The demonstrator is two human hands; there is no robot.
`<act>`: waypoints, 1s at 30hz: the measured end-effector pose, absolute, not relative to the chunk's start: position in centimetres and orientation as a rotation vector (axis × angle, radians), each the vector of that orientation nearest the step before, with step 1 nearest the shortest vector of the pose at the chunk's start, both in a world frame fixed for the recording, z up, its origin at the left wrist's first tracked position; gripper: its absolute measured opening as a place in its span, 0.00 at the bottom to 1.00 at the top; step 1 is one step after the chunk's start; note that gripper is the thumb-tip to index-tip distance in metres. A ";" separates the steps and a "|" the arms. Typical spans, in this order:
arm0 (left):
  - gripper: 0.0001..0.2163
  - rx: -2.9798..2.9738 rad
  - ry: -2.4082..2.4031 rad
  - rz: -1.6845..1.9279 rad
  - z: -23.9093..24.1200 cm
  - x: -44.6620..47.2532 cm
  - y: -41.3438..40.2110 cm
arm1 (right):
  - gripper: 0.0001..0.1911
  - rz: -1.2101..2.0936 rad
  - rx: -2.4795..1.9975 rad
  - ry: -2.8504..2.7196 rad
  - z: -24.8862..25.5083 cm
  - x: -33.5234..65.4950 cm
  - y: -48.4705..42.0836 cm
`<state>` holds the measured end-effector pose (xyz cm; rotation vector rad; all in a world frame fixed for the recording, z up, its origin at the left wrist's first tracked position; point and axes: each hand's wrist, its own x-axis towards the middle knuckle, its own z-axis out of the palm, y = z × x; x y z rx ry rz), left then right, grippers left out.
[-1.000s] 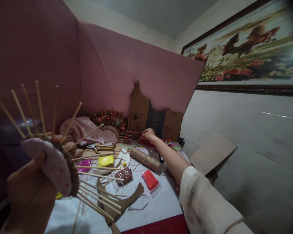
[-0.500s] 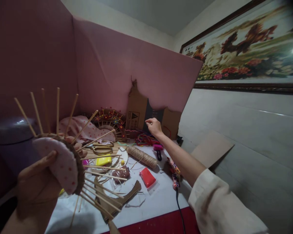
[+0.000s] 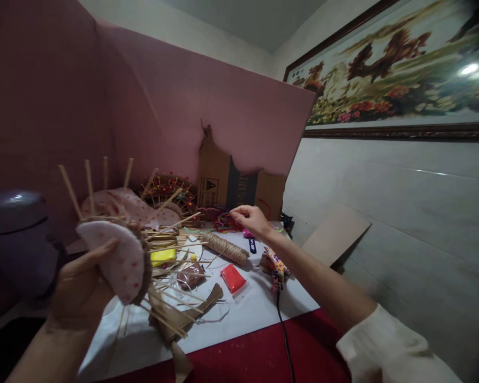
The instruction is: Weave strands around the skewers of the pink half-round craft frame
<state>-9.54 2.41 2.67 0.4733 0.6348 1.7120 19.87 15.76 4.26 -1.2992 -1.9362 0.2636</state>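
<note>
Left of the twine roll [image 3: 225, 249] and nearer the wearer: a half-round fan [image 3: 122, 260], lifted above the counter [image 3: 259, 314] in the left hand [image 3: 83, 282]. Thumb laid flat over the dotted cloth face; the other fingers go behind and are mostly hidden. Grip firm enough to hold it upright, on the lower left part, clear of the sticks [image 3: 130, 173].

Handling, as judged: light, little more than cloth, board and thin wood. Face looks soft and padded, so a thumb should sink in slightly and not slip. Brown rim [image 3: 146, 260] looks rough and stiffer. Sticks splay out all round the curve, stiff but thin; likely the fragile part, easy to snap or knock loose. Best hold: the cloth body, thumb in front, fingers behind. Poor hold: any single stick, since it would twist at the rim.

Beyond the twine roll, to its right: right hand [image 3: 254, 221], arm stretched out, thumb and forefinger drawn close together. Cannot tell whether anything is pinched there. Nearest to it, behind the roll, a tangle of coloured cords [image 3: 225, 221]; these look soft and limp, best taken by one loose strand.

In front of the roll: a red packet [image 3: 233, 279]. To its right: a patterned glue gun [image 3: 277, 270].
</note>
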 end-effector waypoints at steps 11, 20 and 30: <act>0.06 0.441 0.760 1.227 1.8 -2.2 3.1 | 0.09 0.691 -0.820 -1.849 -0.4 19.2 6.5; 0.08 0.648 0.616 0.992 1.8 0.8 1.6 | 0.28 1.167 -0.515 -1.703 -1.8 17.7 5.1; 0.07 0.304 0.719 1.245 1.5 2.5 2.4 | 0.25 1.548 -0.485 -1.313 -3.8 17.4 4.0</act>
